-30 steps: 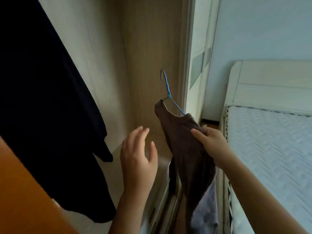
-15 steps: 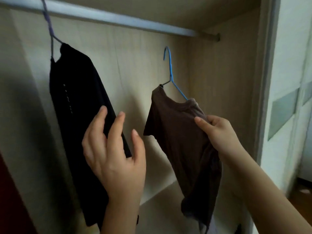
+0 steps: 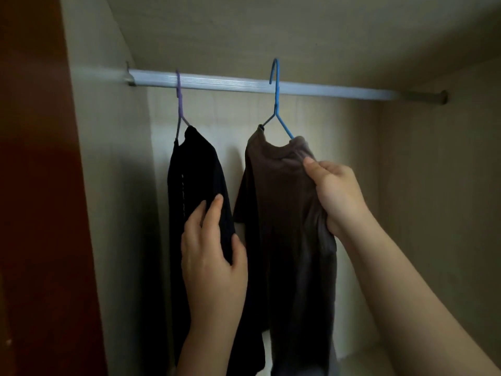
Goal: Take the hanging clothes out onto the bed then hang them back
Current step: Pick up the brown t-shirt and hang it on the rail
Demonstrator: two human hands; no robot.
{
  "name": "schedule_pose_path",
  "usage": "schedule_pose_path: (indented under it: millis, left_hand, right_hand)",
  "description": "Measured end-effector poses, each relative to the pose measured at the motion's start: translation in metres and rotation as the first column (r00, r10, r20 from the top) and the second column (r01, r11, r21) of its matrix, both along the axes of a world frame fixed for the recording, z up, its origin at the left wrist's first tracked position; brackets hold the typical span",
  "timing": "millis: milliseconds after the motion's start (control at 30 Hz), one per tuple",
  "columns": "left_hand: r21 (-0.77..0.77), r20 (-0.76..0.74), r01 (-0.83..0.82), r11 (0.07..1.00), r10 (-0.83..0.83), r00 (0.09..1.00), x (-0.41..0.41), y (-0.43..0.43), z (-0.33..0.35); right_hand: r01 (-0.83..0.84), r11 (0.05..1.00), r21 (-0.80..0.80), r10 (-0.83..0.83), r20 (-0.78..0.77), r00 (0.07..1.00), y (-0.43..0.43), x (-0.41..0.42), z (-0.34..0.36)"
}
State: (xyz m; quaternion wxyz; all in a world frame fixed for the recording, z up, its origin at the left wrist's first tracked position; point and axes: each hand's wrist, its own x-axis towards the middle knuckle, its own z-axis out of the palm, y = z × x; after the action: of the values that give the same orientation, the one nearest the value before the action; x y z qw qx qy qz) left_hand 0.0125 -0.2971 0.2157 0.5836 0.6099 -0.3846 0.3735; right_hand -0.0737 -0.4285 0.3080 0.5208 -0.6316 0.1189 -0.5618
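While the right hand (image 3: 334, 191) is clamping its fingers (image 3: 314, 169) on the brown shirt (image 3: 276, 199) to position its blue hanger (image 3: 276, 101) at the rail (image 3: 325, 89), the left hand (image 3: 214, 256), fingers loosely spread, is parting the black shirt (image 3: 195, 172).
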Motion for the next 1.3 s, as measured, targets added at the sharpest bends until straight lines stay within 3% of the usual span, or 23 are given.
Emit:
schedule_pose_path:
  millis: [367,500,667,800,900,1000,1300]
  left_hand:
    - [-0.027,0.025,0.087,0.996,-0.087,0.996,0.011,0.009,-0.008]
    - [-0.053,0.018,0.085,0.995,-0.084,0.996,0.010,0.012,-0.007]
    - [-0.038,-0.011,0.110,0.993,-0.110,0.994,0.007,0.014,-0.011]
    - [-0.011,-0.073,0.090,0.996,-0.091,0.993,0.004,0.016,-0.025]
    - [0.015,-0.132,0.092,0.996,-0.089,0.987,-0.001,0.014,-0.040]
    - [0.074,-0.248,0.135,0.988,-0.113,0.962,-0.006,0.009,-0.059]
    - [0.205,-0.374,0.263,0.943,-0.173,0.911,-0.024,0.003,-0.124]
  right_hand:
    - [-0.082,0.997,-0.008,0.081,-0.026,0.996,0.006,0.060,0.041]
    - [-0.092,0.993,0.070,0.095,-0.055,0.994,0.001,0.073,0.031]
    - [0.038,0.998,-0.054,-0.044,-0.109,0.993,-0.004,0.070,0.018]
    - [0.220,0.927,-0.303,-0.261,-0.101,0.960,0.002,0.051,-0.010]
    - [0.261,0.884,-0.388,-0.342,-0.155,0.927,0.002,0.034,-0.045]
    - [0.256,0.893,-0.371,-0.358,-0.240,0.902,0.002,0.020,-0.088]
    - [0.308,0.930,-0.201,-0.367,-0.444,0.817,0.005,-0.041,-0.185]
